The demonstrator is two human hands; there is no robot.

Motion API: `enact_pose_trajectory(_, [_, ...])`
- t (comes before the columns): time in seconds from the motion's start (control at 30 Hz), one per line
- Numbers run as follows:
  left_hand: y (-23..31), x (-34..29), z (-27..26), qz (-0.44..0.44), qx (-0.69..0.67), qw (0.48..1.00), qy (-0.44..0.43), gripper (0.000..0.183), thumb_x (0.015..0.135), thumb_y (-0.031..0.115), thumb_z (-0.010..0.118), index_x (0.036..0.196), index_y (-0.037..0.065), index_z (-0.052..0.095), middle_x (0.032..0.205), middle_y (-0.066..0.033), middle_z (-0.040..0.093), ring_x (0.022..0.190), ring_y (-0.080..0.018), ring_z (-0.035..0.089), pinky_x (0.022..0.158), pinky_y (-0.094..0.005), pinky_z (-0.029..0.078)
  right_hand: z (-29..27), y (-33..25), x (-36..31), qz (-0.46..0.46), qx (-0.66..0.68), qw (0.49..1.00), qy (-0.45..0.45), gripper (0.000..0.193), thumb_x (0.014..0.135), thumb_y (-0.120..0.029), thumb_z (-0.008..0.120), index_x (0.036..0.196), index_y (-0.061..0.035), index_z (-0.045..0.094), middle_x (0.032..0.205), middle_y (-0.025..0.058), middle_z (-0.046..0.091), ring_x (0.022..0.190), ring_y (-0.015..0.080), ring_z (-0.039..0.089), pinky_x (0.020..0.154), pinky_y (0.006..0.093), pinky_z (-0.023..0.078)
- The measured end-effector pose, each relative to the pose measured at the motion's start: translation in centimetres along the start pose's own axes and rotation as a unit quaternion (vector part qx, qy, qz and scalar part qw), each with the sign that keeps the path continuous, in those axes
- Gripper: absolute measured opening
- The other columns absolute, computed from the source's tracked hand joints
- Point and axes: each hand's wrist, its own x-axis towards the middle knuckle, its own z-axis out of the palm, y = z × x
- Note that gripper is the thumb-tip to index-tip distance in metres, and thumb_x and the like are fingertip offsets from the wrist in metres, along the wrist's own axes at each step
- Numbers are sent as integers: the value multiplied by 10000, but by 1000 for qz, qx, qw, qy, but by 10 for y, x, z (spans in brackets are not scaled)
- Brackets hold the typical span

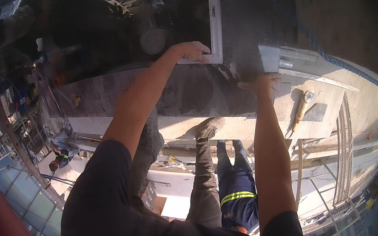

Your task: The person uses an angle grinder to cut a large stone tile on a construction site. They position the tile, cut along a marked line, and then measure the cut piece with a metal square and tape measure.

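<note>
**A:** Sleeves (104, 202) dark, both forearms run up from the lower edge. Left hand?

**B:** Left hand (191, 50) sits on the corner of a metal square (214, 20). Its fingers curl over the short leg and clamp it down. The long leg runs away up the dark slab (252, 11).

**A:** Right hand?

**B:** Right hand (264, 82) is spread, palm down, fingers loose, holding nothing. It rests at the slab's near edge, just right of the square's corner and apart from it.

**A:** So which step?

**B:** My read: setting out. The square is being pinned flat while the other hand braces on the slab. I see no pencil or marker in either hand.

**A:** What does the next move call for?

**B:** Judging from this, the left hand's pressure must hold so the square doesn't creep. The right hand is the free one for any tool.

**A:** What lies further out?

**B:** A yellow grinder (301, 107) lies on the pale ledge (327, 96) right of the right hand, near but untouched. A blue rope (332, 58) crosses above it. Below the slab edge, another person's boot (209, 126) and blue trousers (236, 192) with a bright stripe stand between the forearms.
</note>
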Motion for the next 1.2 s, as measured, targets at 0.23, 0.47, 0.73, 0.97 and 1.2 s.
enact_pose_trajectory(0.23, [-11, 5, 2, 6, -15, 1000, 10, 521, 977, 363, 821, 1459, 184, 734, 1301, -115, 794, 1205, -281, 731, 1053, -413, 531, -19, -8, -18, 24, 50, 998, -14, 1873, 539, -632, 1081, 1629, 203, -194, 1773, 426, -50, 1696, 522, 59, 1322, 696, 261])
enact_pose_trajectory(0.47, [-4, -1, 0, 3, 2, 1000, 18, 525, 967, 387, 822, 1441, 176, 742, 1313, -115, 786, 1203, -286, 729, 1046, -414, 535, -20, -6, -23, 13, 57, 998, 1, 1873, 533, -616, 1089, 1631, 202, -190, 1770, 434, -43, 1694, 522, 84, 1332, 685, 237])
enact_pose_trajectory(0.73, [0, 0, 6, -4, 4, 999, 45, 502, 998, 308, 806, 1447, 99, 724, 1255, -75, 794, 1126, -196, 716, 1001, -351, 536, -10, 0, -18, 8, 97, 995, 12, 1831, 557, -549, 1100, 1667, 144, -181, 1794, 378, -74, 1678, 565, 76, 1265, 744, 334])
enact_pose_trajectory(0.97, [16, -31, 20, -22, 75, 975, 207, 365, 1034, 311, 742, 1287, 51, 781, 1026, -79, 797, 932, -164, 706, 859, -369, 552, -21, 21, -51, 6, 211, 976, 54, 1728, 564, -438, 1112, 1751, 24, -57, 1851, 250, -28, 1651, 612, 120, 1207, 831, 352])
enact_pose_trajectory(1.2, [43, -30, 111, -12, 129, 907, 402, 517, 1072, 385, 681, 1441, 25, 713, 1343, -220, 771, 1188, -413, 750, 1017, -480, 582, 121, 69, -168, -117, 479, 853, 172, 905, 882, -42, 705, 1702, 21, 327, 1808, 355, 85, 1648, 523, 278, 1297, 540, 411])
